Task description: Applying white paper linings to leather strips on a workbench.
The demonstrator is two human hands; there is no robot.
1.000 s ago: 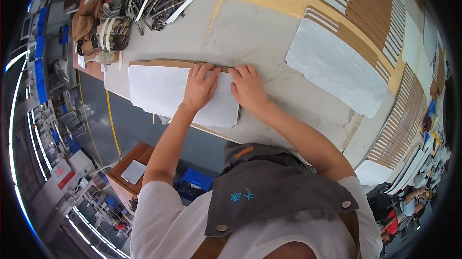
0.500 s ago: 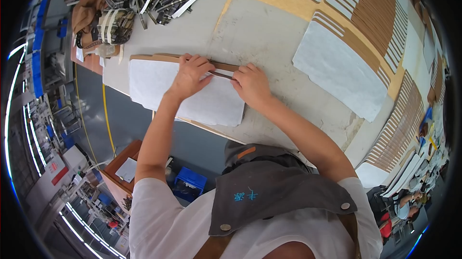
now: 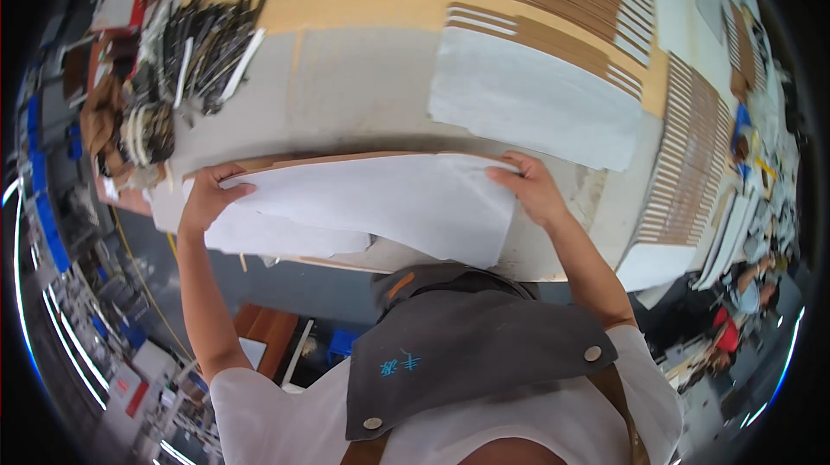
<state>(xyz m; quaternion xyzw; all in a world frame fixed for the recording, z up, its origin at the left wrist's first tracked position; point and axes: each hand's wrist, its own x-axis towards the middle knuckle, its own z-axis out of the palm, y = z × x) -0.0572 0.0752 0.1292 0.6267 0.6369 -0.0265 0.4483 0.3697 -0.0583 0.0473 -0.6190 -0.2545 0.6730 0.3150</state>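
My left hand [image 3: 210, 198] pinches the left end of a wide white sheet [image 3: 389, 197] with a brown far edge, thumb on top. At the sheet's right far corner my right hand [image 3: 537, 189] is closed in the same way. Between the hands the sheet is lifted, bowed along its brown edge, and its near side hangs toward me. Beneath it, at the left, another white sheet [image 3: 290, 236] lies on the table near the front edge. The lifted sheet hides part of it.
Beyond my right hand, a fanned stack of white sheets with brown edges [image 3: 536, 93] lies on the grey table [image 3: 363, 76]. More fanned rows [image 3: 687, 154] spread at the right. Dark strips [image 3: 203, 59] are heaped at the far left, near a strapped bundle [image 3: 149, 134].
My hands have moved apart, from close together on the brown edge to the sheet's two ends. The sheet is now raised and shifted right, uncovering another below. The view has turned.
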